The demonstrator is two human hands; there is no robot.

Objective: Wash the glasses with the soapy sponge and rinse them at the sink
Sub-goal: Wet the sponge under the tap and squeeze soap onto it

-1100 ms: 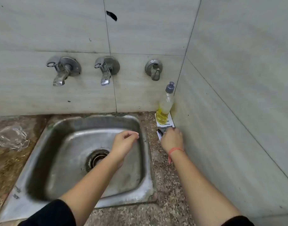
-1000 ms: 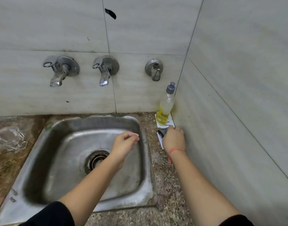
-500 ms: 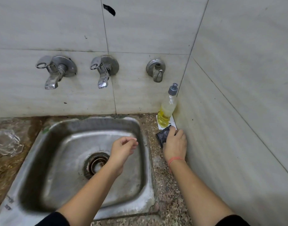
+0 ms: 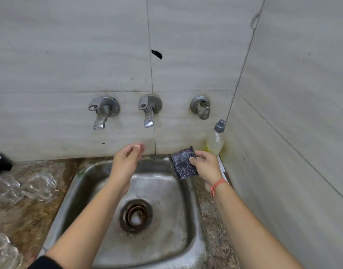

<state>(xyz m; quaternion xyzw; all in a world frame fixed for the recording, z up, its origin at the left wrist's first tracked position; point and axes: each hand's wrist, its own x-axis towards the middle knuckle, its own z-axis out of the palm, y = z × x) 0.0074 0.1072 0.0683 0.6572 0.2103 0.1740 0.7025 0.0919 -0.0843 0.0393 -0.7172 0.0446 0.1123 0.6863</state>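
My right hand (image 4: 206, 166) holds a dark, speckled sponge (image 4: 183, 165) with soap foam on it, thumb on its face, above the right rear corner of the steel sink (image 4: 166, 247). My left hand (image 4: 126, 162) hovers over the back of the sink, fingers relaxed and empty, below the middle tap (image 4: 148, 111). Clear glasses (image 4: 38, 186) lie blurred on the wet counter left of the sink, with more glass (image 4: 3, 251) at the lower left.
Three taps are on the tiled wall: a left tap (image 4: 100, 113), the middle one, and a right tap (image 4: 201, 107). A dish-soap bottle (image 4: 216, 139) stands in the right corner. A dark object (image 4: 0, 163) shows at the left edge. The wall closes in on the right.
My right hand lifted the sponge off the white tray by the soap bottle and brought it left over the sink. My left hand rose toward the taps. The view tilted up.
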